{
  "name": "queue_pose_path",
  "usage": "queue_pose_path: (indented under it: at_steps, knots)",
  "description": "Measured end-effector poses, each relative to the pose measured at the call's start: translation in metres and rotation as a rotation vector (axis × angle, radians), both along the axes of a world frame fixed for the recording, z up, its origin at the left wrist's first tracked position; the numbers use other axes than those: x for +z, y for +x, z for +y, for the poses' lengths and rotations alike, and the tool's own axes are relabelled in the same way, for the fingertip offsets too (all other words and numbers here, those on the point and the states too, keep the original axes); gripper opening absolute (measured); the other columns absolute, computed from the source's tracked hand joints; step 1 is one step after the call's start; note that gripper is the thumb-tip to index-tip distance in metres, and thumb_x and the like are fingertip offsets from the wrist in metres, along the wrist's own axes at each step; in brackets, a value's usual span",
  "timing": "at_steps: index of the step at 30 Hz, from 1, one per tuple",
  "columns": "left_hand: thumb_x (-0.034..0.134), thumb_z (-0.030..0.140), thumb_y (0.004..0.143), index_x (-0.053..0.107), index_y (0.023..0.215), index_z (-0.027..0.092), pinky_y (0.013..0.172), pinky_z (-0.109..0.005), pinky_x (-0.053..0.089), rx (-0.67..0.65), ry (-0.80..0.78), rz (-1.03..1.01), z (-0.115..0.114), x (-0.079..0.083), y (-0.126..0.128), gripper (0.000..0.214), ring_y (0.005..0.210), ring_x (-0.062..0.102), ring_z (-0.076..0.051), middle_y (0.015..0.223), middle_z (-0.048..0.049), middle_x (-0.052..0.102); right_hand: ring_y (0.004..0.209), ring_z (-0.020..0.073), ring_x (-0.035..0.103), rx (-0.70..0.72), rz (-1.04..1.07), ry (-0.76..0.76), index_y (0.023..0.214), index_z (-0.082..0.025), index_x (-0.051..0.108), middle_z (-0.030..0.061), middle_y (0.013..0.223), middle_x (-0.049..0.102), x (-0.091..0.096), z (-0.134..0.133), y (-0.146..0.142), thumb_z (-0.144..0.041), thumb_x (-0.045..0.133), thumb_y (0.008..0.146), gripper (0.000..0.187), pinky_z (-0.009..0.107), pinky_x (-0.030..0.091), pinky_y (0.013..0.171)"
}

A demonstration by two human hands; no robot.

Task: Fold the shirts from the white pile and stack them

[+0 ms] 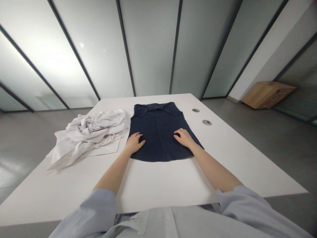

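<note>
A dark navy garment (158, 135) lies flat on the white table in front of me, its curved edge towards me and folded flaps at its far end. I cannot tell exactly what kind of garment it is. My left hand (135, 143) rests on its near left side, fingers loosely bent and apart. On the near right part of the cloth lies my right hand (183, 137), also open, thumb and fingers slightly curved. Neither hand grips the fabric.
A crumpled heap of white cloth (96, 129) sits left of the garment, partly over the table's left edge. Two round grey cable grommets (207, 122) are set in the white tabletop (237, 158) on the right. A wooden cabinet (264, 95) stands beyond, by the wall.
</note>
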State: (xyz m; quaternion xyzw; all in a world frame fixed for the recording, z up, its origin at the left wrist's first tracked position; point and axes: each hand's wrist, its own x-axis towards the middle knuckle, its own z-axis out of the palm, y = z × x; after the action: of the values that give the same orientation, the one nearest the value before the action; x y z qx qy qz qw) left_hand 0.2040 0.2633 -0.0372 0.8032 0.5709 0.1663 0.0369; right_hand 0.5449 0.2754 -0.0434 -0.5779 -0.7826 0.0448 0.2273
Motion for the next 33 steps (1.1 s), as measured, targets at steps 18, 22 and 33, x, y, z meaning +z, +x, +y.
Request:
queue_pose_path:
  at_steps: [18,22,33]
  knots:
    - [0.051,0.061,0.079,0.044,0.133,0.008,0.104,-0.05,0.034,0.425,-0.04,0.018,-0.004,0.006,-0.009,0.076,0.133,0.038,-0.04,0.142,-0.0256,0.042,0.106,0.0301,0.056,-0.424,-0.099,-0.058,0.112,-0.017,0.066,0.0147,0.116,0.061,0.014,-0.007,0.014,-0.034,0.049,0.087,0.034,0.042,0.042,0.09]
    - [0.049,0.065,0.078,0.047,0.128,0.007,0.104,-0.047,0.033,0.438,-0.055,0.054,0.0,0.004,-0.012,0.077,0.132,0.039,-0.039,0.14,-0.0275,0.045,0.109,0.0359,0.053,-0.581,-0.12,-0.111,0.117,-0.011,0.062,0.0219,0.116,0.059,0.016,-0.007,0.026,-0.038,0.05,0.085,0.044,0.05,0.041,0.09]
    - [0.049,0.05,0.082,0.062,0.105,0.006,0.093,-0.046,0.043,0.495,-0.051,0.096,-0.004,0.02,-0.015,0.051,0.115,0.052,-0.039,0.114,-0.0256,0.06,0.107,0.0354,0.057,-0.588,-0.179,-0.221,0.107,-0.01,0.065,0.0225,0.11,0.063,0.023,-0.006,0.028,-0.04,0.05,0.084,0.041,0.049,0.042,0.089]
